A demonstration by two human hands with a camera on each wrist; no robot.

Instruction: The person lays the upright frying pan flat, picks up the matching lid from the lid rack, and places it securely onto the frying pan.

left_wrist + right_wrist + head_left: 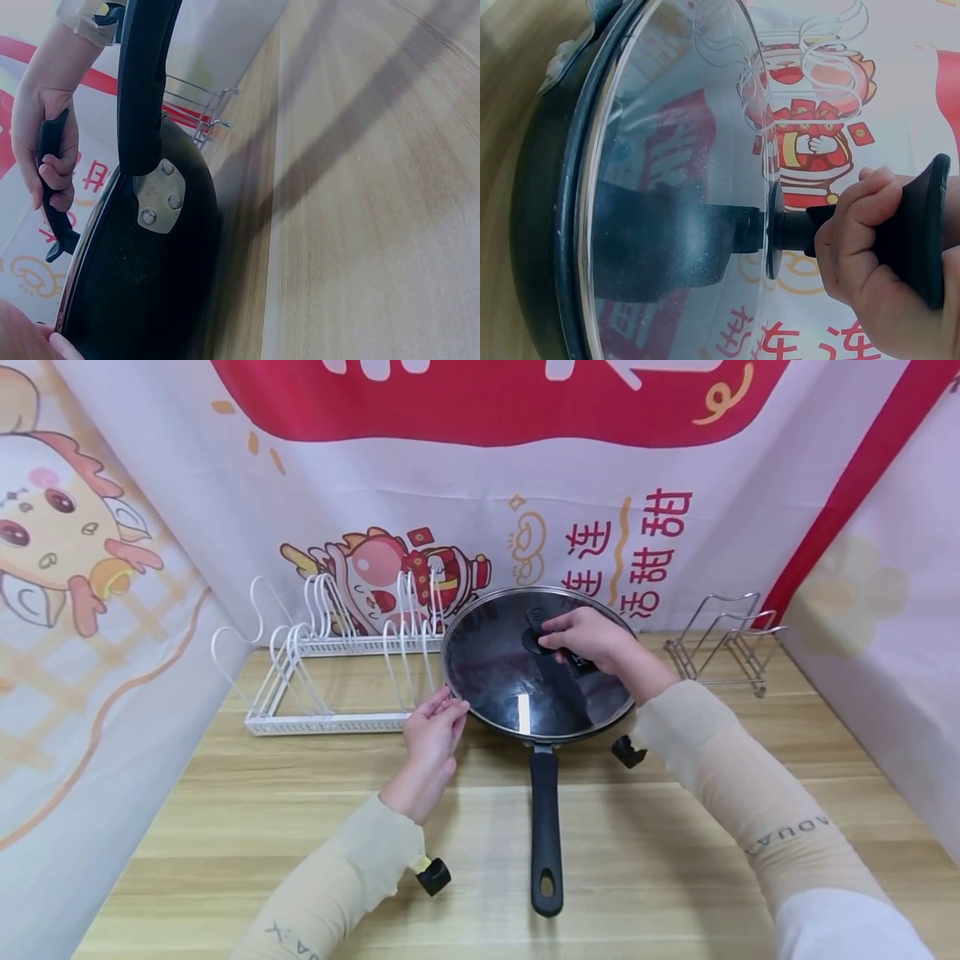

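Observation:
A black frying pan [142, 292] stands on the wooden table, with a glass lid [502, 672] lying on it, rim along rim. Its long black handle [546, 835] points toward me. My right hand [588, 639] grips the lid's black upright knob [915, 236], fingers curled round it in the right wrist view. At the near left rim is my left hand [433, 731], fingertips right at the edge of lid and pan; whether they pinch it I cannot tell. Only part of that hand shows at the bottom corner of the left wrist view.
A white wire dish rack [330, 724] stands left of the pan, close by its rim. Farther right, near the back, is a small metal wire rack [720, 647]. Printed cloth [420, 485] hangs behind and at both sides of the table [300, 843].

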